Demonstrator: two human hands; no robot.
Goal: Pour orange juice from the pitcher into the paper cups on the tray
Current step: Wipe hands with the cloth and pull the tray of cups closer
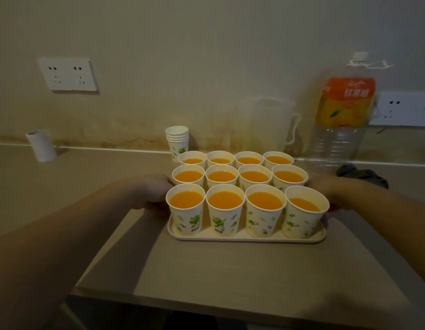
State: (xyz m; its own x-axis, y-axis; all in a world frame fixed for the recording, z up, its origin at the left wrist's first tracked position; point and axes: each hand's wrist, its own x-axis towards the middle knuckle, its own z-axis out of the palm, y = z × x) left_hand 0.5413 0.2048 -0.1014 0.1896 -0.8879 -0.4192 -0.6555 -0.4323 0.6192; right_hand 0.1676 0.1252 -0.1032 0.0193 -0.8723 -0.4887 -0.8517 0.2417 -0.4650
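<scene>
Both hands grip the tray (pixel 247 237): left hand (pixel 156 194) at 9 o'clock, right hand (pixel 325 191) at 3. Twelve paper cups (pixel 225 210) full; pitcher (pixel 271 125) empty at 12.

Twelve paper cups (pixel 225 206) of orange juice fill the tray (pixel 244 236); left hand (pixel 156 194) and right hand (pixel 325 191) grip its left and right ends on the desk (pixel 230 270).

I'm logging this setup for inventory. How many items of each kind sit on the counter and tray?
Juice-filled paper cups on the beige tray: 12
Stack of empty paper cups: 1
Clear plastic pitcher: 1
Large orange-labelled bottle: 1
Beige tray: 1
White cardboard roll: 1
Total: 17
</scene>
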